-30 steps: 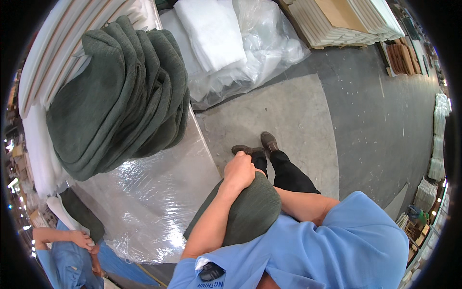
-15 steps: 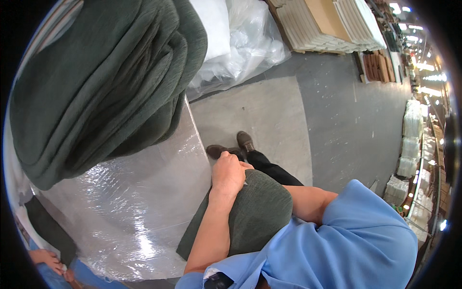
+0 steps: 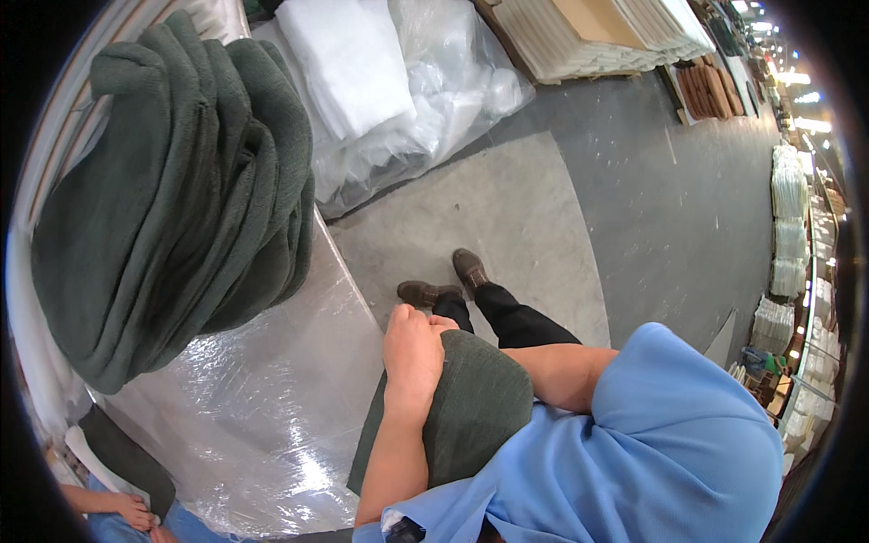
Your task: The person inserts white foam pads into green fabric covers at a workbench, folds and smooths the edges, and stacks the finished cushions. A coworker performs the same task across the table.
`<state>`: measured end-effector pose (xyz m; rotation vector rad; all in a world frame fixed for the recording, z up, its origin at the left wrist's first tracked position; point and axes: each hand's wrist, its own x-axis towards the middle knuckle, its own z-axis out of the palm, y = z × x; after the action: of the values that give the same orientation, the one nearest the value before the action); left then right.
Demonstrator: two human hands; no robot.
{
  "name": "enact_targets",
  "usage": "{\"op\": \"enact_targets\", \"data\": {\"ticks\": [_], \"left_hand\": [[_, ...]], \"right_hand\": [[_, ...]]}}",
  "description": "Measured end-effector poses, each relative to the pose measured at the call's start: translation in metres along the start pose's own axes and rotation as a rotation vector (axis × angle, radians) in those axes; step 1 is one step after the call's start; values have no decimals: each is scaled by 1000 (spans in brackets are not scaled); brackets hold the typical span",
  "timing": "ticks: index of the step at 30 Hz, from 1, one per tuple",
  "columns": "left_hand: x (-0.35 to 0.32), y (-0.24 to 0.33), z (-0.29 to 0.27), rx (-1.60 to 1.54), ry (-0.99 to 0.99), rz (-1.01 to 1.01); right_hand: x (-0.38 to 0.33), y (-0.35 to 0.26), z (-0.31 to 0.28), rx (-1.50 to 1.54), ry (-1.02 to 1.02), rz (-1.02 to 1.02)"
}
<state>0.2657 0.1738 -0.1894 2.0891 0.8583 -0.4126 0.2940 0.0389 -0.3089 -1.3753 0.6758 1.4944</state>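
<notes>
A dark green upholstery fabric piece, rounded at one end and looking like a cushion cover, lies against my body. My left hand is closed at its far upper edge, fingers curled. My right hand meets the left at that same edge; the fabric and left hand hide most of it, and its forearm passes behind the piece. To the left, a tall pile of similar dark green fabric pieces sits on a table wrapped in clear plastic film.
White padding in clear plastic bags stands beyond the table. Stacked pale panels are at the far side, brown pieces beside them. At lower left, another person's hands hold a dark green piece. Wrapped stacks line the right.
The view has shifted, so the pile appears smaller and more of the white bags shows. Both my hands stay together at the fabric's edge.
</notes>
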Motion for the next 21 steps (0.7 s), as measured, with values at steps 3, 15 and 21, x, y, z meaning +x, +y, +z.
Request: {"op": "enact_targets", "data": {"ticks": [3, 15, 21], "left_hand": [[-6, -9, 6, 69, 187, 225], [-11, -13, 9, -87, 131, 94], [-18, -8, 6, -25, 194, 124]], "right_hand": [[9, 0, 1, -25, -2, 1], [15, -4, 5, -391, -29, -107], [-48, -56, -61, 139, -109, -317]]}}
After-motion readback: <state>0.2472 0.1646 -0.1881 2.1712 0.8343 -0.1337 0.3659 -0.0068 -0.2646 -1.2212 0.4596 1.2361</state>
